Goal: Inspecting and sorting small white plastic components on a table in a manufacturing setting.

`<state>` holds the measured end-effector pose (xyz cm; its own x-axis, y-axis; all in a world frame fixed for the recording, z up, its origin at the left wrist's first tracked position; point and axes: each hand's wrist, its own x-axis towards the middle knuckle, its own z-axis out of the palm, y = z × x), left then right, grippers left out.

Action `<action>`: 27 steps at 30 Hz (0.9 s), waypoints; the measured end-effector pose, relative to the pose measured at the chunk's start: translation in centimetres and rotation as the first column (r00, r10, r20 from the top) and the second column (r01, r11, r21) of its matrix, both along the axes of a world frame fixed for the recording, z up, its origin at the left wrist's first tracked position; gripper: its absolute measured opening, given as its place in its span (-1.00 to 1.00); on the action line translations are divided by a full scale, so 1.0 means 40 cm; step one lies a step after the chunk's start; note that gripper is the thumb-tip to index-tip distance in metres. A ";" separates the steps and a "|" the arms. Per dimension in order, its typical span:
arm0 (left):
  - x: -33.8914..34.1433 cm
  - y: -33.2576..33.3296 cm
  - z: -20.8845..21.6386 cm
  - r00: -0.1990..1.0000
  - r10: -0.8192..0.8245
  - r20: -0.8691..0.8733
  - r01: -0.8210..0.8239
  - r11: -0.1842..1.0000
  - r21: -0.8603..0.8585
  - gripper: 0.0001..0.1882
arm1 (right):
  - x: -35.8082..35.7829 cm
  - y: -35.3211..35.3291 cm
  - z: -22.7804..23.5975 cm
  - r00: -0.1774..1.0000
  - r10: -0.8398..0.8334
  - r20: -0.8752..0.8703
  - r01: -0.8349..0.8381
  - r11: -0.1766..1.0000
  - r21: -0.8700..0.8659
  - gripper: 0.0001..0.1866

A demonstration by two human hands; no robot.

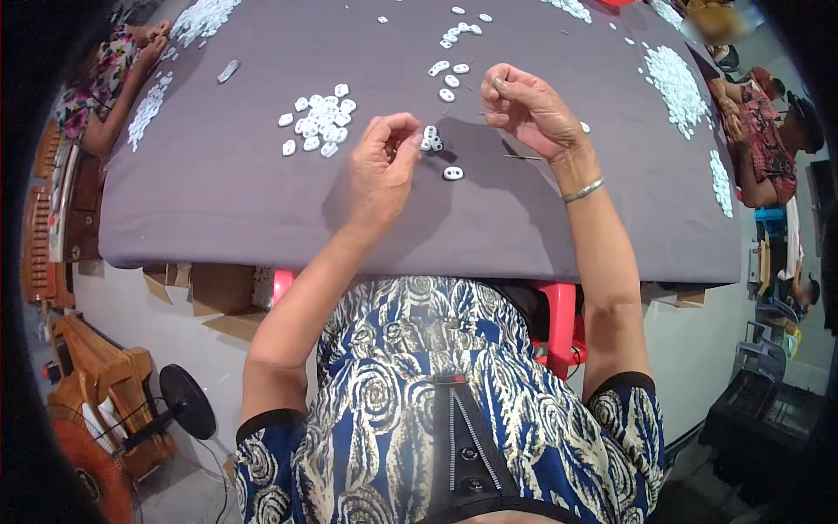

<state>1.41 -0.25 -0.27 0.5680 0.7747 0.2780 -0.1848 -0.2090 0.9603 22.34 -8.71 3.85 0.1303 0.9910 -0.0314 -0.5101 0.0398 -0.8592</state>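
Observation:
My left hand is closed, with its thumb and fingertips pinching a small cluster of white two-hole pieces. To the right, my right hand hangs above the cloth with thumb and forefinger pressed together; what lies between them is too small to make out. A single white oval piece with two dark holes rests just below the cluster. Under my right hand a thin brownish stick lies on the cloth. Left of my left hand is a loose heap of similar white pieces.
A grey cloth covers the table. More white ovals trail toward its far side. Large white heaps lie near people seated at the left and right edges. A red chair and a fan stand below table height.

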 end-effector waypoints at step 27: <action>0.000 0.006 -0.006 1.000 0.022 -0.003 -0.022 1.000 -0.018 -0.91 | 0.048 0.004 -0.038 0.402 -0.395 0.826 0.451 0.870 0.197 -0.88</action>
